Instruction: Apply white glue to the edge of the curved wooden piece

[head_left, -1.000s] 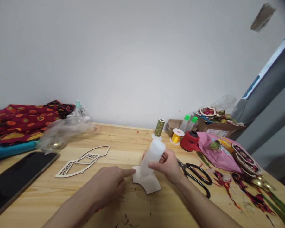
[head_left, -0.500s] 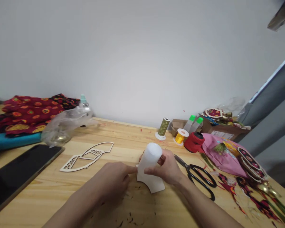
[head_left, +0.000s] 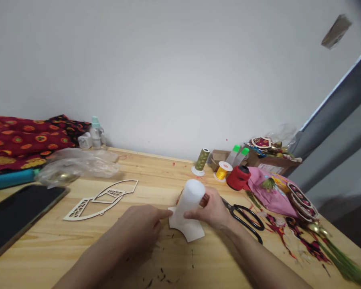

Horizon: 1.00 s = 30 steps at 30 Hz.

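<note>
My right hand (head_left: 211,209) grips a white plastic bottle (head_left: 190,197), tipped upside down with its top pressed onto a curved cream card piece (head_left: 190,229) lying on the wooden table (head_left: 78,249). My left hand (head_left: 140,228) rests on the table just left of the card, forefinger stretched out and touching the card's left edge. The bottle's nozzle is hidden behind my fingers.
Black scissors (head_left: 246,218) lie right of my right hand. Behind stand a green thread cone (head_left: 201,159), a yellow spool (head_left: 222,171) and a red spool (head_left: 238,178). A cut-out lattice shape (head_left: 104,198), a plastic bag (head_left: 75,165), a dark tablet (head_left: 15,214) and red patterned fabric (head_left: 24,142) lie left; pink cloth (head_left: 267,192) lies right.
The bottle has tipped further over the card and dropped slightly. Both hands keep their places; the view itself has shifted a little.
</note>
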Motion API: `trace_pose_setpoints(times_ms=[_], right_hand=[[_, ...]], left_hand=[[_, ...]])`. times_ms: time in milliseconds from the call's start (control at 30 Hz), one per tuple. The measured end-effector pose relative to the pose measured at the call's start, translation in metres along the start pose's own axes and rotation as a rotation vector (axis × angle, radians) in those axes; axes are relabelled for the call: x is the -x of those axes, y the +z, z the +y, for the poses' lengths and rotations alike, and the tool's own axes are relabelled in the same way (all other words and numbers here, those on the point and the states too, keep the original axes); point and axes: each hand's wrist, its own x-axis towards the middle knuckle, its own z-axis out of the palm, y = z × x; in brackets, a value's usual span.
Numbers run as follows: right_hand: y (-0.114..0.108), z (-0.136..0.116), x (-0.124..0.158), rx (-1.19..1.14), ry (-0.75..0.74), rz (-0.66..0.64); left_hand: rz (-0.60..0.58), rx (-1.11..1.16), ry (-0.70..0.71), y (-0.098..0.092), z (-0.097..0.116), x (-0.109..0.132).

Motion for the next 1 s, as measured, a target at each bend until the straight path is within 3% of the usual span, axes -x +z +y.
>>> trace_pose_setpoints(times_ms=[267, 833, 1000], right_hand=[[0.005, -0.002, 0.001, -0.014, 0.015, 0.026], [-0.014, 0.002, 0.023, -0.011, -0.001, 0.046], [-0.011, 0.003, 0.024, 0.026, -0.012, 0.114]], left_hand=[[0.003, -0.045, 0.023, 0.000, 0.001, -0.001], [0.022, -0.038, 0.018, 0.006, -0.005, -0.004], [0.020, -0.022, 0.009, 0.006, -0.005, -0.003]])
